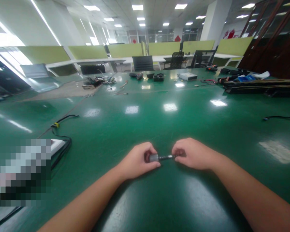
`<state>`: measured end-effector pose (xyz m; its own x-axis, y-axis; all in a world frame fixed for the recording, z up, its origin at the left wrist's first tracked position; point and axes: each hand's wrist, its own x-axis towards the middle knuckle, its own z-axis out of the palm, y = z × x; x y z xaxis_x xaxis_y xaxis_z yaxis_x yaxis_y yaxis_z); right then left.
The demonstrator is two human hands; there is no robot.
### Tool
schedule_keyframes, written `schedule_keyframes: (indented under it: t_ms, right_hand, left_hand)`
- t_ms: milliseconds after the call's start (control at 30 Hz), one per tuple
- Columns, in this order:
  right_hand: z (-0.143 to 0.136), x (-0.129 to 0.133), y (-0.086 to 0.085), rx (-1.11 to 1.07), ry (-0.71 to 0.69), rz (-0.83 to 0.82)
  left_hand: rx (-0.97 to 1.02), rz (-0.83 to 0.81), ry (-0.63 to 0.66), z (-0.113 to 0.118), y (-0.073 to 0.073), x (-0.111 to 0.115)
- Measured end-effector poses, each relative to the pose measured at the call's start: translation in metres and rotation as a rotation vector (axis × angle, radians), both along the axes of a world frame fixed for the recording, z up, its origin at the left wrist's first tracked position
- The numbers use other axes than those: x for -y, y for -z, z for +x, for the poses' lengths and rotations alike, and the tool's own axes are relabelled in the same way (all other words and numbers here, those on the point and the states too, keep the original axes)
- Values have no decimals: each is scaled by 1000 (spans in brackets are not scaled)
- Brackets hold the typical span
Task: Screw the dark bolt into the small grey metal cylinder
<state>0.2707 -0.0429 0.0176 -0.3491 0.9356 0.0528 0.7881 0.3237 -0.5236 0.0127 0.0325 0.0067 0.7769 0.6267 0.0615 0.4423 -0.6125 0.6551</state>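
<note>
A: What's in the grip?

B: The left hand (137, 161) has its thumb and fingers closed around a pale grey cylinder (154, 158). The right hand (195, 154) pinches the far end of a thin dark shaft (164, 157), in line with it.

A: One piece, or two?

B: I can't tell. They meet end to end, low over the green bench (147, 125), between the hands.

A: How would it handle?

B: Light and stiff, I'd judge. The cylinder looks smooth, so it may slip or roll; the shaft could bend under a sideways push.

A: Best hold?

B: Round the cylinder's body, fingertips at the shaft's end, both kept in line.

A: And farther out?

B: A black cable (67, 117) lies to the left, another dark cable (281, 117) to the right. Toward the far edge sit a silver box (188, 76) and, on the right, a stack of long dark strips (253, 87).
</note>
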Motion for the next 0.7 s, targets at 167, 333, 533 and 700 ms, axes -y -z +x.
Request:
schedule_keyframes:
  t_ms: [167,333,533,700]
  right_hand:
    - [-16,-3,9,-52,-22,36]
    - [-43,-10,24,-73,-38,172]
    - [-46,-8,25,-54,-42,200]
    - [-44,-4,22,-50,-45,196]
  left_hand:
    - [1,-1,6,1,1,0]
    - [26,33,-20,1,3,-2]
    - [36,29,35,0,1,-4]
    - [37,18,39,-1,1,-3]
